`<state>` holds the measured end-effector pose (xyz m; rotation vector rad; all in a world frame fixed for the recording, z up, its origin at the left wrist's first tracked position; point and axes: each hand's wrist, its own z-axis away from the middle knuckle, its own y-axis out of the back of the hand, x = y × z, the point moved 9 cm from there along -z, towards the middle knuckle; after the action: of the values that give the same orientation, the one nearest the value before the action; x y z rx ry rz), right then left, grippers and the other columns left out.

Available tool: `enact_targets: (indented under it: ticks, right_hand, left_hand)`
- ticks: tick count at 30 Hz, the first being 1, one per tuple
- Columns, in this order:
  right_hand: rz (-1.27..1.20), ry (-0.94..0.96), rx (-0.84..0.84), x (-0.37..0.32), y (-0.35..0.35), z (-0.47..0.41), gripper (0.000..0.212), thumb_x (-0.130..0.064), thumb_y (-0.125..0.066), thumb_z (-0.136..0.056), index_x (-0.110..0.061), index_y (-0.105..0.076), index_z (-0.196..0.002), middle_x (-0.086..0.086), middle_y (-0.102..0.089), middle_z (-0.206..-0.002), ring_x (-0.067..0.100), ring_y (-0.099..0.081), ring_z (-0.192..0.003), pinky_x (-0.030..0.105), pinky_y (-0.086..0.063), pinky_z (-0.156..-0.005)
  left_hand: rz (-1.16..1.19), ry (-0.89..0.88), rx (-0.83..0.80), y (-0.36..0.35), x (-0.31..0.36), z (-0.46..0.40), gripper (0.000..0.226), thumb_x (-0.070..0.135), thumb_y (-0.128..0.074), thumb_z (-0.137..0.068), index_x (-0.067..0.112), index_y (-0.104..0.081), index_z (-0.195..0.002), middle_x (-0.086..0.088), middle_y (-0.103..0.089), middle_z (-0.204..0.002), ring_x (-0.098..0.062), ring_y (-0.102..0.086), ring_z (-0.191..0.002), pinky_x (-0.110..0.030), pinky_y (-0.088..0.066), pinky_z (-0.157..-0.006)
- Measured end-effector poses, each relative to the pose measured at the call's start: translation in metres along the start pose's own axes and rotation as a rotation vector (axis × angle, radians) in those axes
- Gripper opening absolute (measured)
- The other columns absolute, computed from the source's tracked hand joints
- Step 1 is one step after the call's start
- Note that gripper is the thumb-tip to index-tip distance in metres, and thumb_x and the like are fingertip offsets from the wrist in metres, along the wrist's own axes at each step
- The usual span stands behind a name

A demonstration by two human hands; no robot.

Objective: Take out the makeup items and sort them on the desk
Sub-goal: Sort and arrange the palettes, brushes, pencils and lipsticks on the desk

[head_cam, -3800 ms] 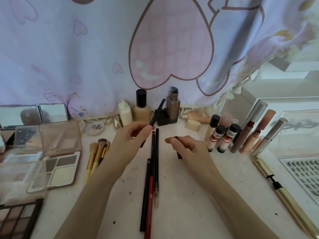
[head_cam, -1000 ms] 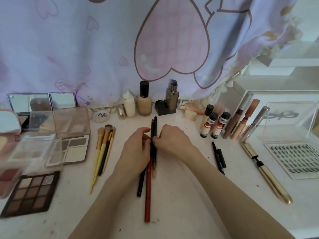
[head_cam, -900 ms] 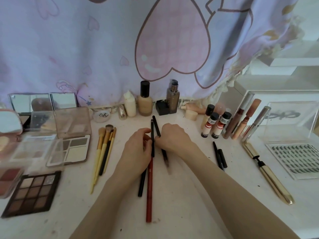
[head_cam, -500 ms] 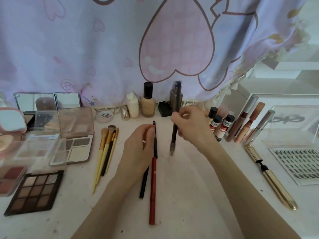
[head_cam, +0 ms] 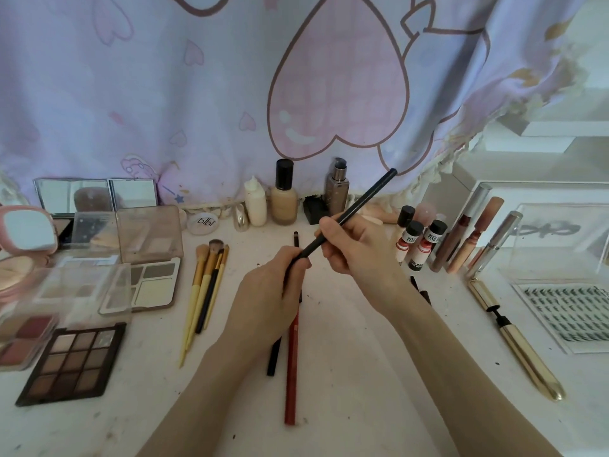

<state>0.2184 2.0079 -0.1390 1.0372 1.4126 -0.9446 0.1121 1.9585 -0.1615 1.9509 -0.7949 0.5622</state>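
Nearest, on the white desk [head_cam: 346,374]: a red pencil [head_cam: 291,367] lying lengthwise, with a short black pencil [head_cam: 273,357] just left of it, its upper part hidden under the left hand [head_cam: 267,291]. Above these, held off the desk between both hands, a long black pencil [head_cam: 352,211], tilted, upper end up and to the right. Left hand curled round its lower end; right hand [head_cam: 356,249] pinching the middle with fingers closed on it. Left of centre, a bunch of makeup brushes [head_cam: 206,285] lying side by side, then an open grey-toned palette [head_cam: 148,282] and a 9-pan brown eyeshadow palette [head_cam: 71,364]. Right, a gold tube [head_cam: 517,338] beside a tray of lashes [head_cam: 566,311]. Farther back, 2 small red-filled bottles [head_cam: 418,245], leaning lip gloss tubes [head_cam: 468,235], a foundation bottle [head_cam: 284,199], a pump bottle [head_cam: 336,192], then the heart-print curtain [head_cam: 336,94].
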Motion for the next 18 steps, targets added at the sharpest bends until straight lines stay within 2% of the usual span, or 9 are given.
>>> enact_targets:
  ticks: [2,4,7,9,13,16,18]
  right_hand:
    - [0.012,0.004,-0.026,-0.002,0.001,0.001,0.024,-0.016,-0.049,-0.095,-0.006,-0.058,-0.075,0.003,-0.048,-0.054,0.004,-0.034,-0.037,0.013,-0.029,-0.041]
    - [0.026,0.023,-0.050,-0.005,0.003,0.001,0.022,-0.016,-0.049,-0.095,-0.006,-0.059,-0.078,0.006,-0.050,-0.057,0.004,-0.034,-0.037,0.013,-0.028,-0.040]
    - [0.046,0.060,-0.042,-0.008,0.008,0.004,0.020,-0.014,-0.052,-0.093,-0.005,-0.062,-0.078,0.004,-0.053,-0.055,0.005,-0.037,-0.038,0.013,-0.030,-0.040]
    - [0.028,0.088,-0.006,-0.010,0.013,0.006,0.019,-0.014,-0.054,-0.092,-0.005,-0.064,-0.078,0.001,-0.052,-0.053,0.007,-0.039,-0.041,0.014,-0.030,-0.040]
    - [-0.030,0.150,0.086,-0.018,0.035,0.015,0.019,-0.015,-0.054,-0.092,-0.012,-0.066,-0.078,-0.005,-0.048,-0.049,0.008,-0.039,-0.043,0.017,-0.031,-0.042]
    - [0.000,0.164,0.107,-0.019,0.045,0.021,0.020,-0.016,-0.052,-0.093,-0.013,-0.066,-0.079,-0.005,-0.051,-0.050,0.008,-0.041,-0.042,0.017,-0.033,-0.042]
    - [-0.004,0.147,0.109,-0.015,0.049,0.024,0.021,-0.016,-0.051,-0.094,-0.010,-0.066,-0.080,-0.004,-0.052,-0.050,0.008,-0.042,-0.041,0.017,-0.034,-0.042]
  left_hand:
    - [0.010,-0.019,-0.010,0.001,0.002,0.000,0.006,0.027,-0.042,-0.093,0.028,-0.048,-0.095,0.010,-0.047,-0.056,0.003,-0.052,-0.059,-0.009,-0.040,-0.053]
    - [0.061,-0.031,-0.009,0.003,0.004,-0.001,0.009,0.021,-0.046,-0.093,0.030,-0.050,-0.094,0.009,-0.048,-0.055,0.002,-0.051,-0.055,-0.008,-0.038,-0.049]
    - [0.142,0.007,-0.037,0.000,0.004,-0.001,0.013,0.027,-0.048,-0.091,0.040,-0.047,-0.092,0.006,-0.051,-0.057,-0.001,-0.049,-0.050,-0.009,-0.037,-0.046]
    - [0.139,0.087,-0.090,-0.007,-0.004,-0.001,0.013,0.033,-0.048,-0.088,0.037,-0.043,-0.100,0.001,-0.055,-0.063,-0.005,-0.050,-0.054,-0.011,-0.041,-0.049]
    - [0.161,0.117,-0.118,-0.006,-0.011,0.000,0.018,0.019,-0.046,-0.093,0.026,-0.039,-0.108,0.004,-0.043,-0.059,0.000,-0.045,-0.049,-0.011,-0.039,-0.046]
    - [0.147,0.097,-0.170,-0.009,-0.009,0.000,0.015,0.024,-0.046,-0.093,0.034,-0.039,-0.102,-0.006,-0.048,-0.067,0.000,-0.044,-0.053,-0.011,-0.039,-0.050]
    - [0.101,0.066,-0.191,-0.012,-0.006,0.000,0.018,0.025,-0.050,-0.091,0.039,-0.039,-0.093,-0.004,-0.052,-0.070,0.000,-0.046,-0.059,-0.011,-0.041,-0.056]
